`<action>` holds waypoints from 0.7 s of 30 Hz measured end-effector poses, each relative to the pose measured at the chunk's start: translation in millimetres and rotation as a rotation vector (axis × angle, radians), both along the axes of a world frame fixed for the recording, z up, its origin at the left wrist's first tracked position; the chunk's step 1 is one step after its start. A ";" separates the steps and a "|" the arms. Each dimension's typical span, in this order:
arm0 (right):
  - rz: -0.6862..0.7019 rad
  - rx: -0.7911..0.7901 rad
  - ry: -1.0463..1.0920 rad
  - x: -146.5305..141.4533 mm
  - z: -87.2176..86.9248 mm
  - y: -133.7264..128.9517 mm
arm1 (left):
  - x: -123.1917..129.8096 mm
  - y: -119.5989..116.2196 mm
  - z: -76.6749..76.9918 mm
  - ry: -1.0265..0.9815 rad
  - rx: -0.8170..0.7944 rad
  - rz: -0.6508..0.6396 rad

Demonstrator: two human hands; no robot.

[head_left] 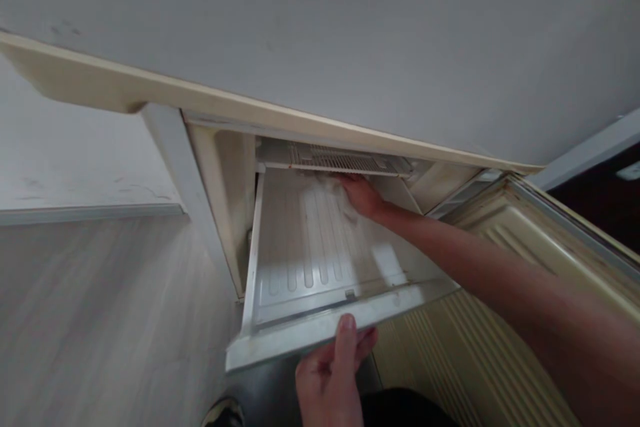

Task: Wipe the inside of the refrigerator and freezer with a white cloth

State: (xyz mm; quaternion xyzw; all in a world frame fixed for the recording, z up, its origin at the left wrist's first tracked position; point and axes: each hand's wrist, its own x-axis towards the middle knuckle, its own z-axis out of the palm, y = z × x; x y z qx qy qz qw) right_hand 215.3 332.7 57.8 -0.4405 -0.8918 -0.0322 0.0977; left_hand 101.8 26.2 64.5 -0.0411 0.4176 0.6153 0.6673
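right arm reaches, hand perhaps on cloth; left hand grips drawer.

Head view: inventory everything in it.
Drawer: 1, white, pulled out, centre
Cloth-like item: 1, off-white, blurred, in the drawer
Grille: 1, white, above drawer's back
Compartment: 1, cream, around drawer's back
Door: 1, cream-yellow, open, right
Panel: 1, pale grey, across the top
Wall: 1, white, left
Floor: 1, grey, lower left
Clothing: black, bottom
Shoe: 1, dark, bottom
Left hand: 1, bare, at drawer's front edge
Right hand: 1, bare, on the cloth-like item
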 end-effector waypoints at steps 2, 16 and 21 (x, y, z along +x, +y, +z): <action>-0.009 -0.107 -0.048 -9.6 -14.3 21.4 | 0.0 0.2 0.3 0.002 -0.010 0.006; 0.304 -0.595 -0.299 19.6 13.0 -47.0 | 1.1 -2.9 -6.4 0.050 0.014 -0.015; 0.296 -1.108 -0.398 19.8 8.9 -86.0 | 3.4 -3.3 -14.7 0.042 0.015 -0.007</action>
